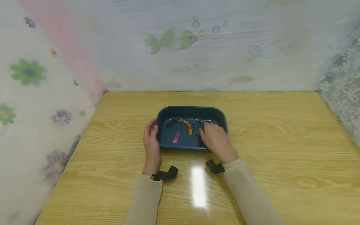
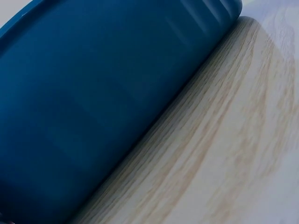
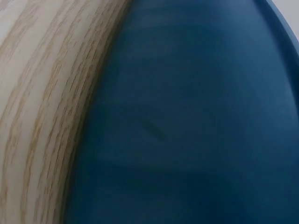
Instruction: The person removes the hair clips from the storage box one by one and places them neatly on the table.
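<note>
I wear long beige sleeves (image 1: pixel 146 201). Beside each cuff (image 1: pixel 232 165) sits a black, angled wrist mount (image 1: pixel 168 174), the left perforated.

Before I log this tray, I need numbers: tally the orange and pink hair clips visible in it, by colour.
Orange hair clips: 2
Pink hair clip: 1
Total: 3 in view. The right hand hides part of the tray, so there could be more beneath it.
</note>
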A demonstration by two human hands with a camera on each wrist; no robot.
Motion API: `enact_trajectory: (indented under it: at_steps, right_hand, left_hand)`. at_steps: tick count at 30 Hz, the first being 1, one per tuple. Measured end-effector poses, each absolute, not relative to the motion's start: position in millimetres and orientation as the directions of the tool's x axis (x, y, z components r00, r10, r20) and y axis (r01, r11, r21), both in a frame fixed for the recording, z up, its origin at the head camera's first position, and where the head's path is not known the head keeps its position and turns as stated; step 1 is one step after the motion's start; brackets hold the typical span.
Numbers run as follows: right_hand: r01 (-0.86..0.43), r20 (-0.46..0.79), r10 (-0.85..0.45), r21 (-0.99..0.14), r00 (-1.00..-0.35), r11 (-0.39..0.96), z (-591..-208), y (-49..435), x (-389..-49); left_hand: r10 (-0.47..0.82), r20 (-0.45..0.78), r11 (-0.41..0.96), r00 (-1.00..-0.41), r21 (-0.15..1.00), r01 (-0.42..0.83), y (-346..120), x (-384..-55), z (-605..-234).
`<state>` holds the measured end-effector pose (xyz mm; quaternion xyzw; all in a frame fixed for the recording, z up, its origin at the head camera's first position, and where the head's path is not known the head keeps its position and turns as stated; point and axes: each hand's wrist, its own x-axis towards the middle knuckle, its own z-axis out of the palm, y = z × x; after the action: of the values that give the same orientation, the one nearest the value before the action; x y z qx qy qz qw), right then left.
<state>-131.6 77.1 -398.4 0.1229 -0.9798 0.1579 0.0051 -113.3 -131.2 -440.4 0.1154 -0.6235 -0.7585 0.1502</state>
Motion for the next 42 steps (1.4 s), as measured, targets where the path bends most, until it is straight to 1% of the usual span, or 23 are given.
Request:
enact_trajectory:
  at_steps: [10, 21, 26, 36, 39, 42]
  right_hand:
    - [-0.264, 0.002, -0.274, -0.282, -0.962, 0.922, -398.5, 77.1, -130.0]
    - [-0.292, -0.059, -0.312, -0.221, -0.948, 0.930, -397.4, 79.9, -128.3]
    - [-0.309, -0.060, -0.328, -0.211, -0.943, 0.927, -396.8, 79.4, -129.3]
    - [-0.264, -0.093, -0.302, -0.292, -0.949, 0.919, -394.0, 80.3, -131.4]
    - [-0.270, -0.069, -0.309, -0.333, -0.949, 0.904, -394.3, 80.9, -132.1]
    - [-0.296, -0.004, -0.322, -0.386, -0.947, 0.874, -395.0, 81.7, -133.7]
  left_hand:
    - [-0.362, 0.005, -0.148, -0.932, 0.987, 0.063, -126.8, -104.8, -421.8]
    - [-0.357, 0.013, -0.149, -0.934, 0.986, 0.070, -124.4, -104.0, -419.8]
    - [-0.364, 0.016, -0.152, -0.931, 0.985, 0.077, -124.8, -104.4, -419.7]
    - [-0.350, 0.023, -0.136, -0.936, 0.988, 0.075, -124.6, -103.4, -422.7]
    - [-0.350, 0.020, -0.131, -0.937, 0.989, 0.071, -124.5, -103.1, -422.0]
    - [-0.356, 0.026, -0.130, -0.934, 0.989, 0.077, -124.7, -103.0, -420.5]
